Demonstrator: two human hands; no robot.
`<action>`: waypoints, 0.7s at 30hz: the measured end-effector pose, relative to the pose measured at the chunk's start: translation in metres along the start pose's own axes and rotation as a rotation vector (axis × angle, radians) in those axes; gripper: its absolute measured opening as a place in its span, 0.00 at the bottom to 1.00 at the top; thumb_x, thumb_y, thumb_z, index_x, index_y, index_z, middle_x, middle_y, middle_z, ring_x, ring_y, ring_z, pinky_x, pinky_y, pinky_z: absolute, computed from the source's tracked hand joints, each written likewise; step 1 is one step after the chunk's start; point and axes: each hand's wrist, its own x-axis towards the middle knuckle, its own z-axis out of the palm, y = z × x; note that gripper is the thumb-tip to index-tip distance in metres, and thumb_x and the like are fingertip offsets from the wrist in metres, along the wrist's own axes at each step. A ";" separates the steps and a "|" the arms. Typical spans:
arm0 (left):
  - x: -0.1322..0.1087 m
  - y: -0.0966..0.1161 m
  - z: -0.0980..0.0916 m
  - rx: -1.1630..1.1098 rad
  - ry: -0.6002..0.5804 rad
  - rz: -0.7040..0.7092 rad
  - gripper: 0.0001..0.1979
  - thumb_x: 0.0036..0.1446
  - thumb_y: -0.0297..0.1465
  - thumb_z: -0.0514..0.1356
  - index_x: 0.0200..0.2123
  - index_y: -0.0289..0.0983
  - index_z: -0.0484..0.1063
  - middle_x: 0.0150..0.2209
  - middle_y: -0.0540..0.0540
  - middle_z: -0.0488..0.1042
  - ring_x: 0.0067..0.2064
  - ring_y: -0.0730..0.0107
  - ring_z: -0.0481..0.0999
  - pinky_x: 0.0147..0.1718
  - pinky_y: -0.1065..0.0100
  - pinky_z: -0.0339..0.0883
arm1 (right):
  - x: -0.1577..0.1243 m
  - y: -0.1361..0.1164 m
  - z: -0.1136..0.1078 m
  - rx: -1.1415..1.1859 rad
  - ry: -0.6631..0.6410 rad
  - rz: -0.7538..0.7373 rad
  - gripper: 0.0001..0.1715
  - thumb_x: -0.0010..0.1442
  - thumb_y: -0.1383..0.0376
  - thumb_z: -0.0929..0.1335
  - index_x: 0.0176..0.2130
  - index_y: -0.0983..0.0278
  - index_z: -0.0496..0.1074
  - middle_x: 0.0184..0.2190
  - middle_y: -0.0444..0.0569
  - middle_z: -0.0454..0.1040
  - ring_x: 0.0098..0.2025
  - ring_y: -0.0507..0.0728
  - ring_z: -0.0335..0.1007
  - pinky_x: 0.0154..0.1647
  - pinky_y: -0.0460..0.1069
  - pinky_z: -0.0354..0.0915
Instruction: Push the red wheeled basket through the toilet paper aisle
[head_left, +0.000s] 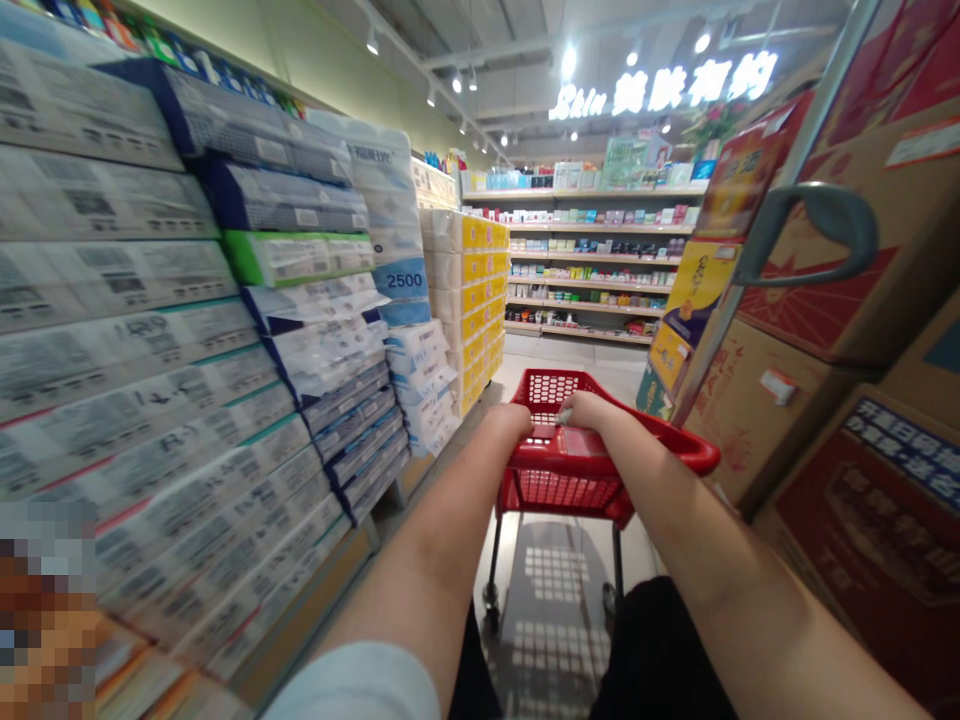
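Observation:
A red plastic shopping cart (562, 490) with meshed walls and dark metal legs stands straight ahead of me. Both arms reach forward to its near end. My left hand (514, 421) is closed on the left part of the cart's handle area, its fingers mostly hidden behind the wrist. Just to the right, my right hand (583, 410) is curled over the same area. A small pale spot shows by its fingers, too small to name. The part of the basket that I can see holds no goods.
Stacked tissue packs (352, 330) wall the left side. Cardboard cartons (787, 400) rise on the right, beside a glass door's grey handle (862, 235). Shelves of small boxed goods (592, 255) stand across the far end. Pale floor (585, 352) lies before them.

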 end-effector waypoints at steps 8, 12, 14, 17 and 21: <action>-0.005 0.000 -0.002 -0.017 0.007 0.015 0.21 0.53 0.43 0.58 0.48 0.40 0.75 0.51 0.40 0.73 0.50 0.54 0.73 0.48 0.63 0.65 | -0.004 -0.005 -0.004 -0.013 0.011 0.037 0.11 0.49 0.63 0.72 0.35 0.63 0.79 0.36 0.49 0.78 0.38 0.56 0.72 0.36 0.45 0.64; -0.004 0.000 -0.002 -0.024 0.002 0.023 0.21 0.53 0.44 0.59 0.47 0.40 0.76 0.50 0.40 0.74 0.50 0.53 0.73 0.48 0.63 0.65 | -0.003 -0.004 -0.003 0.044 -0.026 -0.024 0.12 0.50 0.64 0.72 0.37 0.61 0.79 0.35 0.47 0.78 0.37 0.54 0.72 0.37 0.44 0.64; -0.004 0.000 -0.002 -0.026 -0.012 0.030 0.22 0.53 0.45 0.58 0.46 0.40 0.76 0.50 0.40 0.74 0.49 0.53 0.74 0.48 0.63 0.66 | -0.002 -0.002 -0.002 0.149 -0.074 -0.101 0.14 0.50 0.65 0.72 0.40 0.60 0.78 0.35 0.43 0.78 0.37 0.52 0.71 0.36 0.42 0.63; -0.005 0.001 -0.003 -0.019 -0.007 0.027 0.21 0.53 0.44 0.58 0.47 0.40 0.76 0.51 0.40 0.74 0.50 0.55 0.73 0.48 0.63 0.66 | -0.004 -0.002 -0.002 0.107 -0.031 -0.045 0.13 0.50 0.64 0.72 0.38 0.62 0.79 0.34 0.46 0.78 0.36 0.53 0.71 0.34 0.43 0.63; -0.007 0.001 -0.004 -0.008 -0.005 0.021 0.21 0.54 0.42 0.58 0.49 0.40 0.75 0.51 0.41 0.73 0.50 0.56 0.73 0.48 0.65 0.65 | -0.007 -0.007 -0.004 0.017 0.005 -0.015 0.12 0.49 0.63 0.72 0.37 0.62 0.79 0.34 0.47 0.78 0.36 0.54 0.71 0.35 0.44 0.63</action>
